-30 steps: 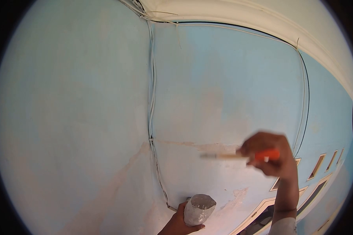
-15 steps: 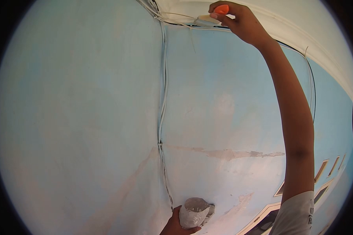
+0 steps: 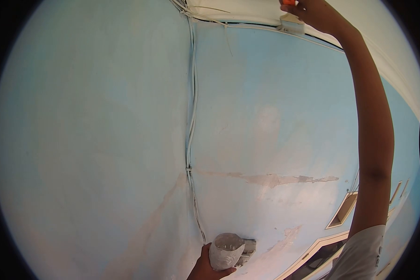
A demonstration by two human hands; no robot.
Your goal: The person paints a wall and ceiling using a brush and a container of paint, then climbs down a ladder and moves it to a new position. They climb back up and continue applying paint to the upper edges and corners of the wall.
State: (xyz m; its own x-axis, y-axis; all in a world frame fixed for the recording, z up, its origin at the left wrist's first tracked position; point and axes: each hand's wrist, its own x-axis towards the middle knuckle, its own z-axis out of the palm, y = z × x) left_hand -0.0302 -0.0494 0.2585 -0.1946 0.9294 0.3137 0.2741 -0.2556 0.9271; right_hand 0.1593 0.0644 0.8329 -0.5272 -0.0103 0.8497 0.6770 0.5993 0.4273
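My right hand (image 3: 315, 14) is raised at the top right, its fingers closed round the orange handle (image 3: 288, 2) of a brush. The pale brush head (image 3: 291, 24) lies against the top of the blue wall, by the cable under the ceiling moulding. Low in the view, my left hand (image 3: 208, 266) holds a whitish, smeared cup (image 3: 226, 254) from its left side and underneath. The cup's opening shows, but its contents are hard to make out.
Cables (image 3: 193, 93) run down the wall corner. A grey wall box (image 3: 249, 252) is behind the cup. Peeling plaster (image 3: 280, 179) crosses the wall. A small window (image 3: 343, 210) and a larger frame (image 3: 317, 259) are at lower right.
My right hand and the brush have moved right along the top edge of the wall, and slightly up in the view. My left hand and the cup have shifted slightly left.
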